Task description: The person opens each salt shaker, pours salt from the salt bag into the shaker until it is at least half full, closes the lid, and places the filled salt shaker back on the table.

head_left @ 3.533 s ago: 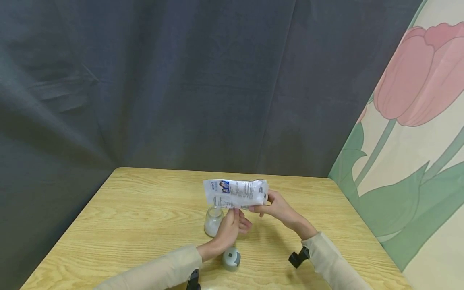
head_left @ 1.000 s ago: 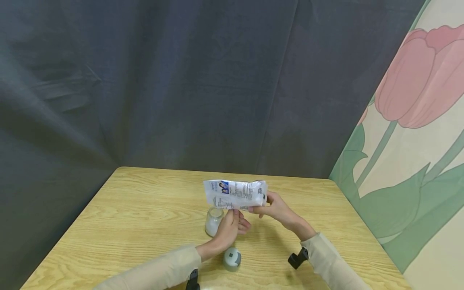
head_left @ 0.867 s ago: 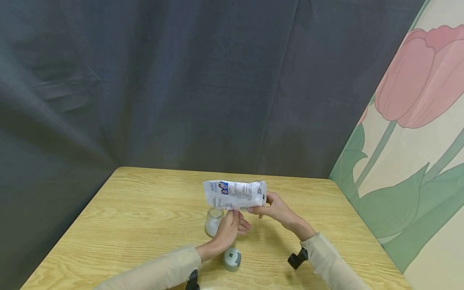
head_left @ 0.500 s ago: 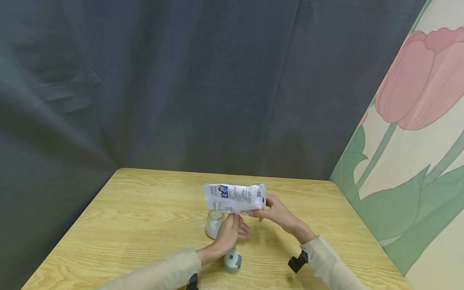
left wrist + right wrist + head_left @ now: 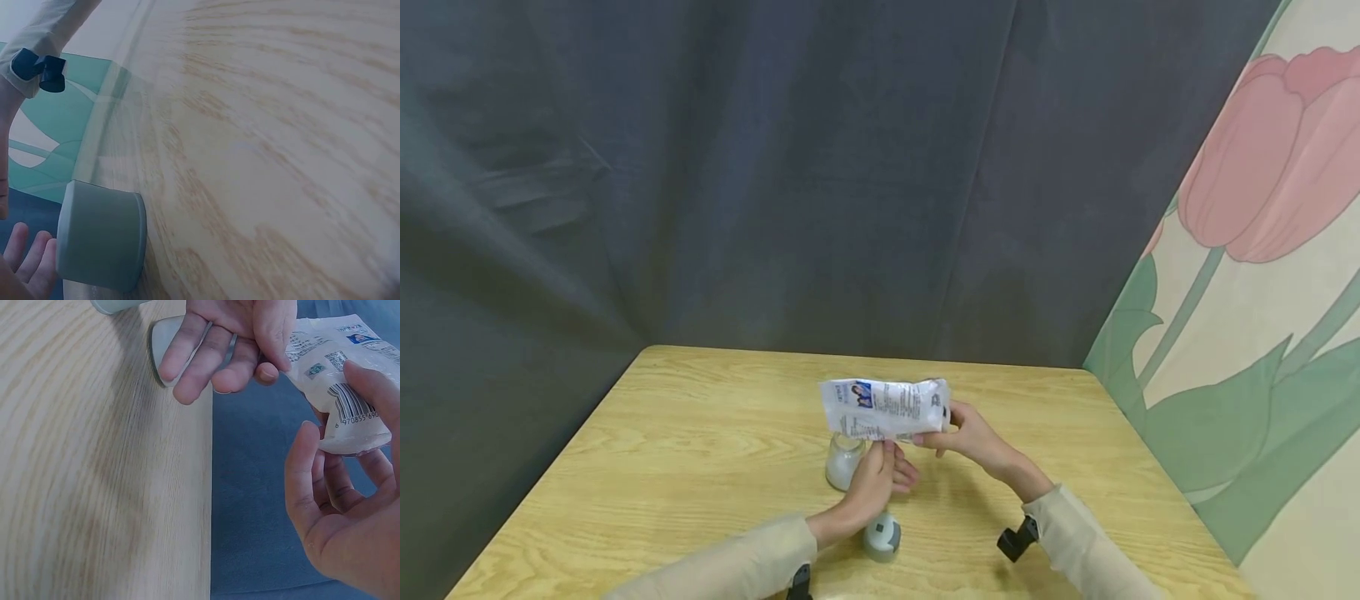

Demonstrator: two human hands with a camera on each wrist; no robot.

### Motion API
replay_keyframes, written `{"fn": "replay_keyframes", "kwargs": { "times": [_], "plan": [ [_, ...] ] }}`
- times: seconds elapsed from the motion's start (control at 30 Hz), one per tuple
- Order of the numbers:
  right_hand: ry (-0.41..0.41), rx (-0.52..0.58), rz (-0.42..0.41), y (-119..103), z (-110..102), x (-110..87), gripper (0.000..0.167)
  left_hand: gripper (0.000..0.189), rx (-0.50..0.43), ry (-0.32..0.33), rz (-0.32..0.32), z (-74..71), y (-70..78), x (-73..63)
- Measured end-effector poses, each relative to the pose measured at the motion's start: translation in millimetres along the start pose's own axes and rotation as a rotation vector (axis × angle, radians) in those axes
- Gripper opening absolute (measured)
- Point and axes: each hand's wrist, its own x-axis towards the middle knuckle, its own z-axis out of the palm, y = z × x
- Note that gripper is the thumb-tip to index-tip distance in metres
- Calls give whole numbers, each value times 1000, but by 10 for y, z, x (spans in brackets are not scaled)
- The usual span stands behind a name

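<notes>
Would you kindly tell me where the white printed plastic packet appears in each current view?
Head: just below the picture's centre, the white printed plastic packet, held in the right hand.
Left wrist: not in this picture.
Right wrist: upper right, the packet.
Shared landmark: the pale wood-grain table, visible in all three.

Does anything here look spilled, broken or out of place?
Nothing stands out. The bag is sideways near the mouth of the jar, but the left hand and right hand hold it. The jar stands upright, and no spill or damage shows.
</notes>
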Motion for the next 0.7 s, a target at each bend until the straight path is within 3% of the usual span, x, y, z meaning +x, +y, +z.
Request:
{"fn": "replay_keyframes", "kwargs": {
  "times": [0.2,0.47,0.7],
  "plan": [
    [-2,4,2,-34,-6,-7,41,34,-1,2,-3,11,50,-8],
    [-4,7,0,-42,-13,2,41,31,-12,7,24,15,356,-106],
    [-3,7,-12,-28,-6,2,40,30,-13,7,19,14,342,-107]
  ]
}}
